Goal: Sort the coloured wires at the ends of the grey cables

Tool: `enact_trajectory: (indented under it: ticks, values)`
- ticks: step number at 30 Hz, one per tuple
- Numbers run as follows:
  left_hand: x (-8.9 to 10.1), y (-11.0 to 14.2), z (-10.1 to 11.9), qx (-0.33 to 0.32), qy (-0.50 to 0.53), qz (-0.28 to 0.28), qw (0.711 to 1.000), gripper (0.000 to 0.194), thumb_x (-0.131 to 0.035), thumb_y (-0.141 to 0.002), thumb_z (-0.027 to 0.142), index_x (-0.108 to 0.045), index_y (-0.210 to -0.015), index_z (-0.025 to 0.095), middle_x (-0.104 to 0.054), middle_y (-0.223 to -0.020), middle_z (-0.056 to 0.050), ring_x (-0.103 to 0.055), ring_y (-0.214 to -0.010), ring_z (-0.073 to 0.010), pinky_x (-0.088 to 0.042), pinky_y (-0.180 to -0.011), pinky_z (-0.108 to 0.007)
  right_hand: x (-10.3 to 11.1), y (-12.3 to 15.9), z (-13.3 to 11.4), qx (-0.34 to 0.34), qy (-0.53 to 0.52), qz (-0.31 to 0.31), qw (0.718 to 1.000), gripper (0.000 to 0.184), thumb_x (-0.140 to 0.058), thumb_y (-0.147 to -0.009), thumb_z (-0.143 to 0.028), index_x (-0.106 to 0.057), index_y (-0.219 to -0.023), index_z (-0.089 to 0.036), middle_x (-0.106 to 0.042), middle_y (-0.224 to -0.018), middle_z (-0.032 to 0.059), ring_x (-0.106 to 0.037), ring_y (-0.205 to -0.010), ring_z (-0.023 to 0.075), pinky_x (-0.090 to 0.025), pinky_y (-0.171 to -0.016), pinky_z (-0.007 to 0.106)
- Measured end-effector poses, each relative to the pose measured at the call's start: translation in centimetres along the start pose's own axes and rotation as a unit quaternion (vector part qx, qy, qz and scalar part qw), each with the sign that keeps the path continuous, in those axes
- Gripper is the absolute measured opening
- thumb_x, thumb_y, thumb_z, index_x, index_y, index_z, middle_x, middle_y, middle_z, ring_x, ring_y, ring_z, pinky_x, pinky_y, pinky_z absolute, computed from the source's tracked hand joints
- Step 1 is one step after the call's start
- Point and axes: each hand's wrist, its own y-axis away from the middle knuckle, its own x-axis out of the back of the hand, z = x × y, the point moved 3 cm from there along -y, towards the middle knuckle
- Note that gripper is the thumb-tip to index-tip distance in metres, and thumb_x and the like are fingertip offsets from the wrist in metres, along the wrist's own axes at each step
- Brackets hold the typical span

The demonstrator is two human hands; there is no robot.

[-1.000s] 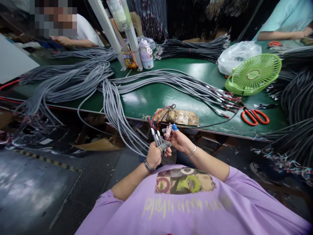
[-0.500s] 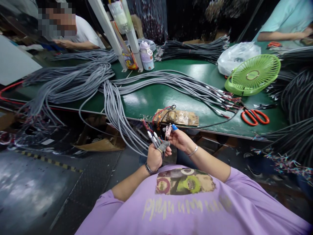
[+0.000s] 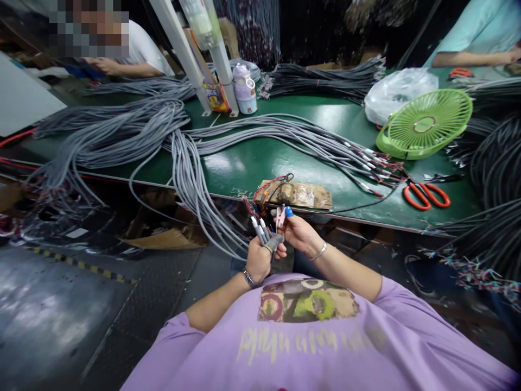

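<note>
My left hand is closed around several grey cables, their stripped, coloured wire ends pointing up and away from me. Grey covering wraps its thumb, which presses on the cables. Close beside it, my right hand pinches a small pale pink clip-like tool at the thin wires. A blue cover sits on my right thumb. Where tool and wire meet is too small to make out. Just beyond both hands, a taped wooden block with red and black leads lies at the bench edge.
Long grey cables run across the green bench and hang over its front edge. To the right are orange-handled scissors, a green fan and a plastic bag. A bottle stands at the back. Two people sit across the bench.
The cable ends in my left hand swung left, then came back right. My right hand keeps its pinch on the pink tool, almost in place.
</note>
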Motion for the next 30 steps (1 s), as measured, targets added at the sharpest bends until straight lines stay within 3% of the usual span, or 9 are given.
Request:
enact_trajectory:
  ticks: [6,17,23,27,30]
  values:
    - [0.0,0.1,0.1,-0.011,0.005,-0.008,1.0,0.03,-0.072,-0.067,0.041,-0.063,-0.066,0.013,-0.065,-0.053,-0.003,-0.058,-0.041,-0.0112,-0.04,-0.038,-0.018,-0.4,0.6,-0.1,-0.017,-0.015,-0.01,1.0,0.037,-0.059,-0.083,-0.051,-0.067,-0.086,-0.015,-0.061,-0.067,0.0002,-0.048,-0.053,0.0089,-0.044,-0.048,0.021]
    - [0.3,0.7,0.4,-0.025,-0.01,-0.009,1.0,0.031,-0.07,-0.07,0.043,-0.064,-0.063,0.013,-0.066,-0.055,-0.004,-0.059,-0.042,-0.0112,-0.04,-0.04,-0.019,0.0,0.8,-0.1,-0.06,-0.004,-0.016,0.998,0.044,-0.048,-0.087,-0.056,-0.065,-0.089,-0.016,-0.064,-0.073,0.0034,-0.053,-0.058,0.0102,-0.045,-0.053,0.021]
    - [1.1,0.9,-0.3,-0.028,-0.018,-0.021,0.999,0.028,-0.07,-0.071,0.04,-0.065,-0.063,0.014,-0.067,-0.056,-0.004,-0.06,-0.045,-0.012,-0.039,-0.04,-0.02,0.5,2.2,0.0,-0.115,0.077,-0.12,0.983,0.042,-0.066,-0.075,-0.055,-0.066,-0.084,-0.013,-0.063,-0.073,0.0028,-0.055,-0.06,0.01,-0.048,-0.059,0.024]
    - [1.5,0.9,-0.9,-0.037,-0.04,-0.036,0.998,0.028,-0.07,-0.072,0.04,-0.066,-0.065,0.013,-0.068,-0.059,-0.005,-0.062,-0.048,-0.0128,-0.04,-0.04,-0.019,0.7,2.9,-0.3,-0.067,0.184,-0.104,0.975,0.033,-0.08,-0.063,-0.039,-0.063,-0.074,-0.013,-0.054,-0.056,-0.0041,-0.047,-0.051,0.0064,-0.042,-0.053,0.021]
    - [1.5,0.8,-1.2,-0.026,-0.071,-0.062,0.995,0.029,-0.07,-0.072,0.041,-0.065,-0.066,0.013,-0.068,-0.058,-0.005,-0.062,-0.047,-0.013,-0.042,-0.042,-0.02,0.5,3.2,-0.5,-0.011,0.259,-0.076,0.963,0.031,-0.081,-0.061,-0.036,-0.063,-0.07,-0.012,-0.057,-0.058,-0.0026,-0.047,-0.051,0.0066,-0.039,-0.052,0.021]
